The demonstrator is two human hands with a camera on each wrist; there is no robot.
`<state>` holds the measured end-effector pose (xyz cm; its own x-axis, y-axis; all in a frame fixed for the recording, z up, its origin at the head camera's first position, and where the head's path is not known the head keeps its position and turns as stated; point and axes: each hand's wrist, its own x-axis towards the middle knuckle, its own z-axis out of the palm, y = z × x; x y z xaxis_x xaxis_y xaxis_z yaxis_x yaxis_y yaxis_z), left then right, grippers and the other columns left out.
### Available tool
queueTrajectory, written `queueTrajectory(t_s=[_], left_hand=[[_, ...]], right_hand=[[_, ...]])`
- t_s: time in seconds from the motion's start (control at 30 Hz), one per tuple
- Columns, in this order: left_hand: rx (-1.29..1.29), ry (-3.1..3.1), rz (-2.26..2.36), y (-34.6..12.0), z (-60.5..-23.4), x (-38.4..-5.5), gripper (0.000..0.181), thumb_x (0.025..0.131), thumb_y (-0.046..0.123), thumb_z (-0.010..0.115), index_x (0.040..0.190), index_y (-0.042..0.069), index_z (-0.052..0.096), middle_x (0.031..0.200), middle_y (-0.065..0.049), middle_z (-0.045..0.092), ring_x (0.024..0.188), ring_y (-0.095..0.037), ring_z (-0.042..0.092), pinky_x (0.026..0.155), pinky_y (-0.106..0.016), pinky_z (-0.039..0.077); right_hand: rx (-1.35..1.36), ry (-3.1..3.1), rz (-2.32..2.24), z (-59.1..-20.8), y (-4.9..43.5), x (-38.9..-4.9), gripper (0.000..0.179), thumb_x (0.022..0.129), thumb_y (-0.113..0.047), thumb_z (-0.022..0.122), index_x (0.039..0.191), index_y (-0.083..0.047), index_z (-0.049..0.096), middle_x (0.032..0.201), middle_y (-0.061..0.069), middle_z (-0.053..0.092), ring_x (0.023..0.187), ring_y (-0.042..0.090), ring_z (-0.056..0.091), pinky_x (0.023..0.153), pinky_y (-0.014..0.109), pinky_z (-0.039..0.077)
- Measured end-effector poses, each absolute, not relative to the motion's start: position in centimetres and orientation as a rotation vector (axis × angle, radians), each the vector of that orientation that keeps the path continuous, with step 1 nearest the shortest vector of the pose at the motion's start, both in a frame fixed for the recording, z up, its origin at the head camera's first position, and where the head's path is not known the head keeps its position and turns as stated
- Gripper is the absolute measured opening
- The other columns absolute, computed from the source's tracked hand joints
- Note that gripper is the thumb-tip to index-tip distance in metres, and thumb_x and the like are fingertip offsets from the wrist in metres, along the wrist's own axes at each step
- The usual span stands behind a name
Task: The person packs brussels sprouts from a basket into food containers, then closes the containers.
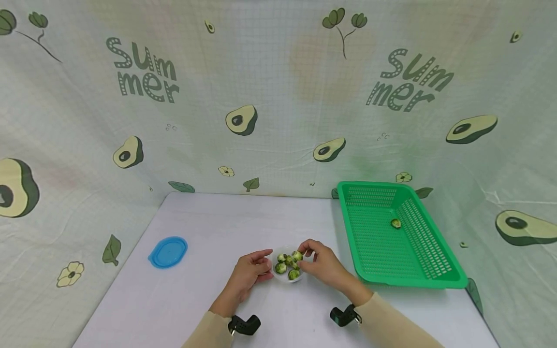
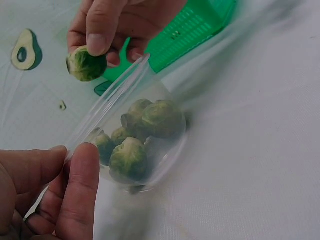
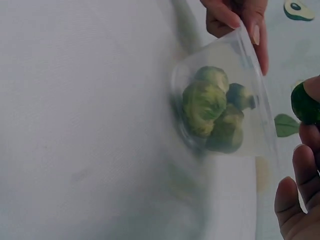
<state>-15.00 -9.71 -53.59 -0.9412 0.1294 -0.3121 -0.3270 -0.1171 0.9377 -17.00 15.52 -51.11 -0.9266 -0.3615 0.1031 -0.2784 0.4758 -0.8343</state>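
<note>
A clear round plastic container (image 1: 284, 281) stands on the white table with several Brussels sprouts (image 2: 129, 159) inside. My left hand (image 1: 249, 272) pinches its rim between thumb and fingers, on the left side. Over the opposite side of the rim, my right hand (image 1: 324, 263) holds one Brussels sprout (image 2: 86, 64) between thumb and fingers. In the right wrist view, part of that held sprout (image 3: 304, 105) is cut off by the frame edge. Through the container's wall the sprouts inside look hazy.
To the right stands a green plastic basket (image 1: 348, 232) with one Brussels sprout (image 1: 396, 223) on its bottom. A blue lid (image 1: 168, 252) lies on the table at the left. Behind the table hangs a printed cloth (image 1: 278, 87) with avocado pictures.
</note>
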Motion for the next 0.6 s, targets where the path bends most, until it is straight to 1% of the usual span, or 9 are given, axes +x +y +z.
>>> queueTrajectory(t_s=[0.13,0.27,0.4,0.6], left_hand=[[-0.221,1.859,2.133,-9.71,-53.58,-15.01,0.047,0.099,-0.001,0.069,0.146,-0.003,0.059,0.101,-0.004,0.062,0.085,-0.014,0.065,0.077,-0.03,0.066],[-0.214,1.856,2.136,-9.73,-53.6,-15.04,0.047,0.099,-0.001,0.069,0.145,-0.003,0.059,0.1,-0.004,0.061,0.085,-0.014,0.065,0.078,-0.029,0.066],[-0.208,1.847,2.143,-9.75,-53.58,-15.07,0.047,0.099,-0.001,0.069,0.145,-0.004,0.059,0.1,-0.003,0.061,0.085,-0.013,0.065,0.078,-0.029,0.066],[-0.206,1.844,2.147,-9.79,-53.62,-15.09,0.047,0.099,-0.001,0.069,0.146,-0.004,0.059,0.1,-0.003,0.062,0.084,-0.013,0.065,0.079,-0.03,0.066]], right_hand=[[-0.613,2.678,-1.374,-51.72,15.09,-16.93,0.02,0.092,-0.018,0.081,0.106,-0.021,0.067,0.102,0.005,0.063,0.094,0.025,0.055,0.074,0.026,0.042],[-0.639,2.722,-1.309,-52.02,14.8,-16.88,0.021,0.09,-0.017,0.082,0.104,-0.022,0.067,0.101,0.005,0.063,0.094,0.027,0.056,0.073,0.025,0.041],[-0.663,2.73,-1.297,-52.09,14.65,-16.86,0.021,0.09,-0.015,0.082,0.106,-0.019,0.068,0.103,0.003,0.066,0.095,0.028,0.056,0.073,0.024,0.041],[-0.708,2.726,-1.292,-52.12,14.63,-16.86,0.021,0.093,-0.013,0.08,0.11,-0.012,0.069,0.107,0.006,0.067,0.095,0.027,0.055,0.072,0.025,0.042]])
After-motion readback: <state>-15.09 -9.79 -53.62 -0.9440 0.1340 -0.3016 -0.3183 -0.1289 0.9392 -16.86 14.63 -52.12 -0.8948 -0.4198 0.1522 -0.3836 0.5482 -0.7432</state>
